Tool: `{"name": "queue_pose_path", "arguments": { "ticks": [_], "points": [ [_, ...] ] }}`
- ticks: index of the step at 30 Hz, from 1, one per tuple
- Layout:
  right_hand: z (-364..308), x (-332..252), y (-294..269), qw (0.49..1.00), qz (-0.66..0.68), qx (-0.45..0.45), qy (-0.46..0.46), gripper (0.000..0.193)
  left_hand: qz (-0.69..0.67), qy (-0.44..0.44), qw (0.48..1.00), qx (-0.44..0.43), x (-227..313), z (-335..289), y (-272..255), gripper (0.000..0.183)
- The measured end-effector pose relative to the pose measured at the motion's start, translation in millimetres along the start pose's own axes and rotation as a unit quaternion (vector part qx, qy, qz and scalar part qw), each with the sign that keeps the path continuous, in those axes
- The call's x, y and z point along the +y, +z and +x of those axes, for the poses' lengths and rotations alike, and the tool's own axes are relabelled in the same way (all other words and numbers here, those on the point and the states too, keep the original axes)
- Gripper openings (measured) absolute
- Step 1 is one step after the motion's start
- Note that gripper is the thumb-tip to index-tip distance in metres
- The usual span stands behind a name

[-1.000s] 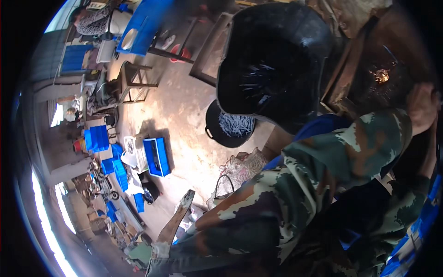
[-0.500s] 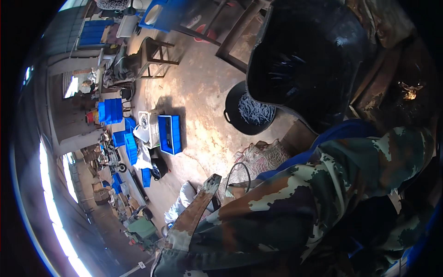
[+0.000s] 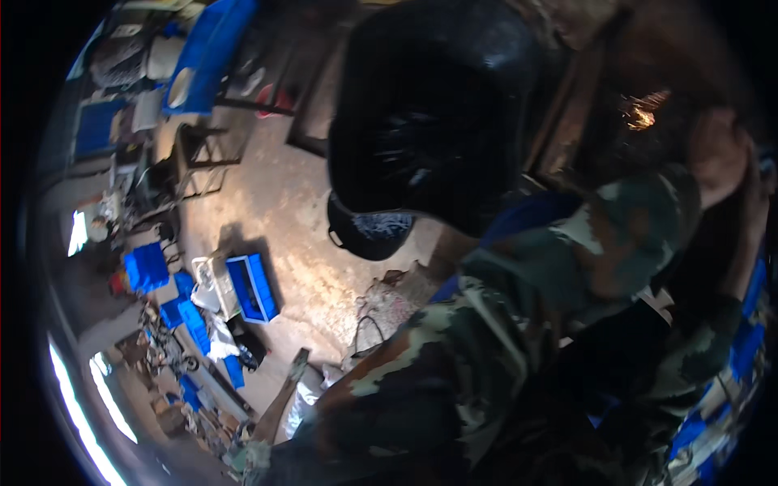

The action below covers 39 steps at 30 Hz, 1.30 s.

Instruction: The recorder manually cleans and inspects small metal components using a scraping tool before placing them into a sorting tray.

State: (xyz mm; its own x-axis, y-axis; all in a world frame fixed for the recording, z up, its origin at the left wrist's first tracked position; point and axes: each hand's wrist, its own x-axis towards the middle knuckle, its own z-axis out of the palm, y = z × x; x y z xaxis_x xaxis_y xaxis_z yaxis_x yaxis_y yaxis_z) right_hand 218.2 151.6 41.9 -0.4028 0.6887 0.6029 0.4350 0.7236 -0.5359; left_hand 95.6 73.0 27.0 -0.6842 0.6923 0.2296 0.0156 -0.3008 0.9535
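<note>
My left hand (image 3: 717, 158) reaches out of a camouflage sleeve (image 3: 624, 231) at the right side. It is blurred, and its fingers and anything they hold cannot be made out. Orange sparks (image 3: 642, 117) glow in the dark space just beyond it. My right hand (image 3: 764, 172) sits at the dim right rim, mostly hidden, with its forearm below it. A large black scoop-shaped tub (image 3: 478, 105) stands to the left of the sparks, with several shiny slender pieces inside. Below it, a black bucket (image 3: 344, 227) holds many small grey metal pieces.
A brown beam (image 3: 559, 121) runs between the tub and the sparks. A woven sack (image 3: 389, 304) lies by my left sleeve. Farther left on the floor are a blue crate (image 3: 253, 287), a white basket (image 3: 215, 279) and a wooden stool (image 3: 198, 158). A wooden strip (image 3: 284, 393) stands near the sleeve.
The view has swung right, so the tub, bucket and crates sit farther left. My left hand has come into sight, and the sparks look larger and brighter.
</note>
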Motion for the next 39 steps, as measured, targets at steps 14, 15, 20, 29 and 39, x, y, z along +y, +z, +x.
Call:
{"name": "queue_pose_path", "arguments": {
  "ticks": [14,15,20,29,39],
  "points": [
    [-8,-81,12,0.957,0.216,-0.001,0.192,0.046,-0.187,-0.195,0.961,-0.059,31,28,-80,0.019],
    [-7,-81,5,0.958,0.209,-0.012,0.195,0.047,-0.202,-0.191,0.959,-0.057,29,30,-77,0.02],
    [-9,-83,8,0.963,0.217,0.001,0.158,0.05,-0.189,-0.197,0.96,-0.066,22,43,-85,0.025],
    [-7,-80,13,0.962,0.201,-0.012,0.186,0.047,-0.164,-0.188,0.965,-0.084,21,45,-92,0.024],
    [-7,-81,15,0.959,0.199,-0.012,0.199,0.043,-0.168,-0.18,0.964,-0.1,32,37,-94,0.022]
  ]
}}
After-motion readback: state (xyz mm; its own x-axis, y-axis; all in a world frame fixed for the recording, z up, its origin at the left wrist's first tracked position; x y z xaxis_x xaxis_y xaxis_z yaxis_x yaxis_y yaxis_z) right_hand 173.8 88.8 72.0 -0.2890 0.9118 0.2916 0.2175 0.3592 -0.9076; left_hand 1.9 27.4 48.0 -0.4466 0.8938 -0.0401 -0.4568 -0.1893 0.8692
